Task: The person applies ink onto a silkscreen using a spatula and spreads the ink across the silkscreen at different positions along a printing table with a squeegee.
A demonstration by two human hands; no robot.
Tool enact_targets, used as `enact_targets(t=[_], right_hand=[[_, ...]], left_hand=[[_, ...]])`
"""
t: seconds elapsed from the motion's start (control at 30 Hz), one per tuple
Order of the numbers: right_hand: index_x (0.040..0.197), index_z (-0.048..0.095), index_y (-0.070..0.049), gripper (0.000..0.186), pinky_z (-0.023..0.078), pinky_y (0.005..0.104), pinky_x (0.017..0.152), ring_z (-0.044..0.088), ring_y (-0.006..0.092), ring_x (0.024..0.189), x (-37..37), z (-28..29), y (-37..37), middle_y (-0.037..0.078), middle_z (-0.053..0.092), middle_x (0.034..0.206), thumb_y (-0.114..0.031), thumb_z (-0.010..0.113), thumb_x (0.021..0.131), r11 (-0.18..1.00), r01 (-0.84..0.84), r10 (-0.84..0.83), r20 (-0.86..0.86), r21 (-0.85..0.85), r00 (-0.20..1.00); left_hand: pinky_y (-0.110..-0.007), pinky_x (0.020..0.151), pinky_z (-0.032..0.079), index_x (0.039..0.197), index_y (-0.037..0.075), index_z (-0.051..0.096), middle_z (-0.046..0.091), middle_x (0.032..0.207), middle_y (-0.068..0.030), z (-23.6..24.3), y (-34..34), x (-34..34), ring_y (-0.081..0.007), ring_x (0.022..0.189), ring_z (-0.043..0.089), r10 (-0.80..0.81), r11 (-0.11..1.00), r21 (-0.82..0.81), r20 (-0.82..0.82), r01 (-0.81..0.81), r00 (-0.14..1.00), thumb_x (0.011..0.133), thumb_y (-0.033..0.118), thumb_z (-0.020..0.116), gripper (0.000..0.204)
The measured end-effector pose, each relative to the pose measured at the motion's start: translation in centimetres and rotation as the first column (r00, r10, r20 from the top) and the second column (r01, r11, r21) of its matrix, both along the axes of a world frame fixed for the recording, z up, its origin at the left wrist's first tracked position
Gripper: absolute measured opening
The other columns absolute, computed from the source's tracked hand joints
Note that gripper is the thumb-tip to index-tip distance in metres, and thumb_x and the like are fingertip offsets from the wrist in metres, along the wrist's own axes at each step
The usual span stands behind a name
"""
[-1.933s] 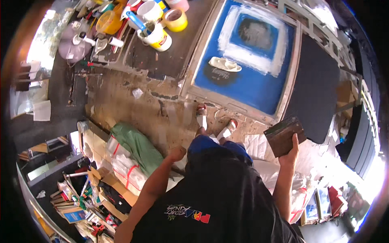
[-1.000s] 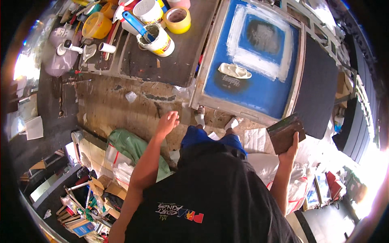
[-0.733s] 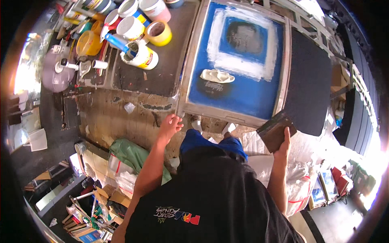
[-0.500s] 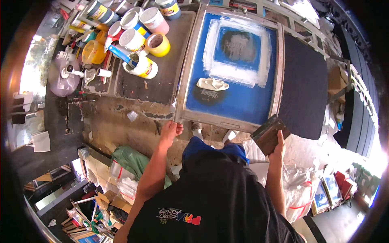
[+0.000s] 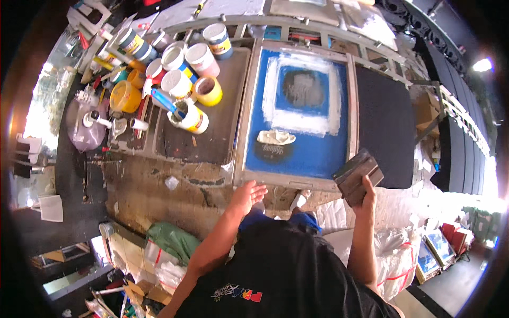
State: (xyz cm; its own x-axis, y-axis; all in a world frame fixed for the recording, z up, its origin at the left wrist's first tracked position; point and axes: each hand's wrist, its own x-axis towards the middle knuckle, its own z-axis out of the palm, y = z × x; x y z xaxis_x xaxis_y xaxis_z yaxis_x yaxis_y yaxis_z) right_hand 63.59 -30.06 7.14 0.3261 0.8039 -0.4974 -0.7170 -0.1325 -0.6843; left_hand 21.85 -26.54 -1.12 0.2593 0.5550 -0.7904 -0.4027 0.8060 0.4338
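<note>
A wooden-framed printing screen (image 5: 307,164) with blue mesh lies in front of me. White bands border a dark, ink-stained print area (image 5: 305,89) on it, and a lump of white ink (image 5: 275,138) sits near its lower left. My right hand (image 5: 367,193) grips a dark, stained squeegee (image 5: 358,176) over the screen's lower right corner. Close to the lower left corner of the frame, my left hand (image 5: 251,195) has its fingers spread and holds nothing.
Left of the screen, a dark board (image 5: 217,132) bears several ink tubs; one white tub (image 5: 192,121) has a blue-handled tool in it. A black panel (image 5: 385,127) adjoins the screen's right side. Plastic-wrapped bundles (image 5: 392,254) and a green sack (image 5: 170,241) lie nearer me.
My left hand has let go of the frame's corner and opened, moving right. The right hand still holds the squeegee. My view has tilted up, so the screen appears lower.
</note>
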Motion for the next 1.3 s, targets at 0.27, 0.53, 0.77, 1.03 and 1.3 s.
enact_targets(t=[0.27,0.53,0.77,1.03,1.3], right_hand=[[0.136,0.054,0.0,0.047,0.056,0.0499,0.098,0.068,0.033,0.112,-4.8,2.4,0.9,0.017,0.065,0.127,-0.016,0.069,0.094,0.996,-0.019,0.024,-0.054,0.083,0.998],[0.116,0.07,0.001,0.032,0.056,0.0348,0.085,0.071,0.0201,0.096,-10.4,4.6,8.5,0.014,0.075,0.108,-0.015,0.073,0.088,0.84,-0.348,0.532,0.757,-0.416,0.38],[0.119,0.07,-0.008,0.037,0.055,0.0464,0.091,0.066,0.0413,0.103,-19.0,2.7,18.1,0.013,0.071,0.113,-0.014,0.07,0.082,0.617,-0.578,0.427,0.844,-0.535,-0.325],[0.126,0.065,-0.011,0.042,0.049,0.0476,0.099,0.061,0.0372,0.111,-21.5,-2.5,19.1,0.011,0.066,0.123,-0.008,0.061,0.084,0.61,-0.486,0.241,0.731,-0.625,-0.638],[0.125,0.066,-0.011,0.049,0.048,0.0511,0.095,0.061,0.0357,0.111,-23.5,-2.1,10.4,0.011,0.066,0.123,-0.007,0.066,0.076,0.633,-0.562,0.232,0.823,-0.532,-0.518]], left_hand=[[-0.043,0.09,0.053,0.13,-0.001,0.049,0.064,0.129,-0.0187,1.2,1.0,-0.1,-0.0324,0.107,0.07,-0.037,0.998,-0.06,0.001,0.037,0.999,0.1,0.034,0.055,0.046],[-0.039,0.087,0.055,0.142,-0.001,0.041,0.047,0.154,-0.0216,2.8,0.6,0.5,-0.0321,0.107,0.07,-0.042,0.999,-0.022,0.08,0.044,0.996,0.103,0.034,0.052,0.053],[-0.038,0.087,0.056,0.136,0.001,0.045,0.044,0.156,-0.0212,2.3,0.3,-0.1,-0.0302,0.107,0.071,-0.109,0.994,0.012,0.106,0.109,0.988,0.104,0.035,0.054,0.048],[-0.034,0.083,0.057,0.139,0.0,0.045,0.052,0.148,-0.016,4.1,0.6,-0.4,-0.0287,0.106,0.071,-0.212,0.976,0.076,0.089,0.206,0.973,0.105,0.032,0.055,0.047],[-0.03,0.08,0.054,0.144,-0.001,0.045,0.056,0.144,-0.0101,2.3,0.6,-1.3,-0.0237,0.103,0.071,-0.286,0.957,0.08,0.089,0.279,0.954,0.102,0.035,0.06,0.057]])
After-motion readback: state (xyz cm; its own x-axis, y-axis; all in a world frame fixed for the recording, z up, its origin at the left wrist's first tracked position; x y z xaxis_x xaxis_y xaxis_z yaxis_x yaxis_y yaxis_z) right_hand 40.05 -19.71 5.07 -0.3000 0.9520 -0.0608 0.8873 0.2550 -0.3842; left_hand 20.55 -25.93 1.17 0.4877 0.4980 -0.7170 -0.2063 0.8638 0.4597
